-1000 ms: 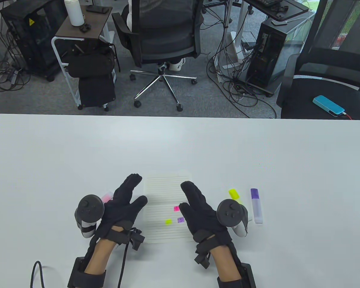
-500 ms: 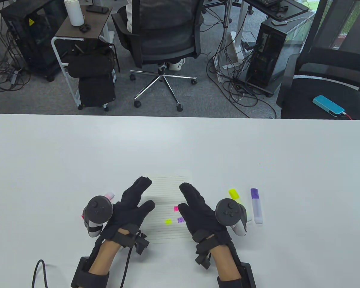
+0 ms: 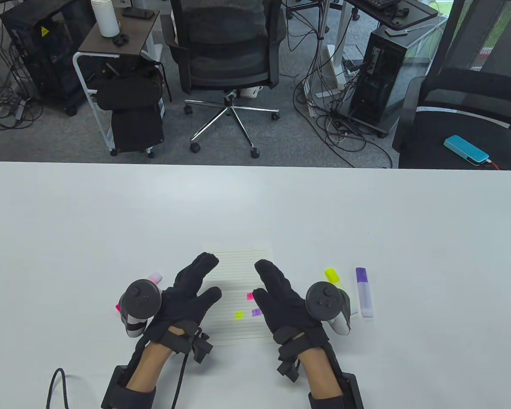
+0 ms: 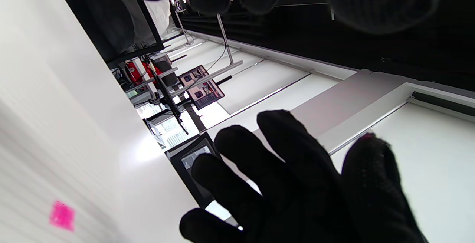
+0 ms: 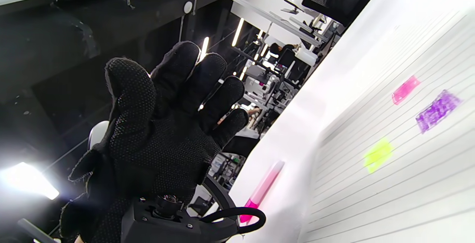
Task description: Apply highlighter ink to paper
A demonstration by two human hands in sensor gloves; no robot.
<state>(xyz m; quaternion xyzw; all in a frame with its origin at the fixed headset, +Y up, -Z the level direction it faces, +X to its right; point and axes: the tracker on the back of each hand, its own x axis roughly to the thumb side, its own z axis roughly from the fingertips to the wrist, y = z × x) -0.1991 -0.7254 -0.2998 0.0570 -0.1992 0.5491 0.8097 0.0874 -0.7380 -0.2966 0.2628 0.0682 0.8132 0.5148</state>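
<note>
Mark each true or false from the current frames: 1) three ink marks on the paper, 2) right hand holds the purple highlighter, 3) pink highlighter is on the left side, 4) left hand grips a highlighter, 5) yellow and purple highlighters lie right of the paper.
1) True: the lined paper carries a pink mark, a yellow mark and a purple mark.
2) False: the right hand holds nothing; the purple highlighter lies on the table.
3) True: the pink highlighter lies by the left hand.
4) False: its fingers are spread and empty.
5) True: the yellow highlighter lies there too.
</note>
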